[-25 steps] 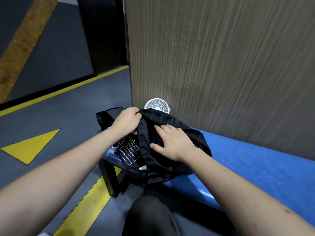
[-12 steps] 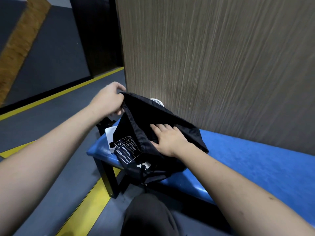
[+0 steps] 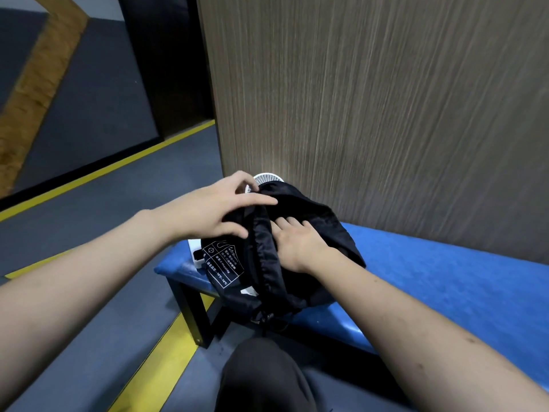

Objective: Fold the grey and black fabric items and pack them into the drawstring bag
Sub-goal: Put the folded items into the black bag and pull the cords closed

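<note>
The black drawstring bag (image 3: 267,281) lies on the left end of the blue bench (image 3: 445,281), a white printed label on its side facing me. My left hand (image 3: 217,209) pinches the top of the bag's gathered rim between thumb and fingers. My right hand (image 3: 297,242) lies flat with straight fingers reaching into the bag's mouth, pressing on black fabric (image 3: 315,212) inside. No grey fabric can be told apart; what else is in the bag is hidden.
A small white fan (image 3: 263,178) stands behind the bag against the wood-grain wall panel (image 3: 371,114). A white object (image 3: 194,251) pokes out from under the bag at the bench's left end. My knee (image 3: 261,376) is below; grey floor with yellow lines lies to the left.
My left hand, which had lifted the rim up and left, has come back down and right over the bag's mouth. My right hand has stayed pressed inside.
</note>
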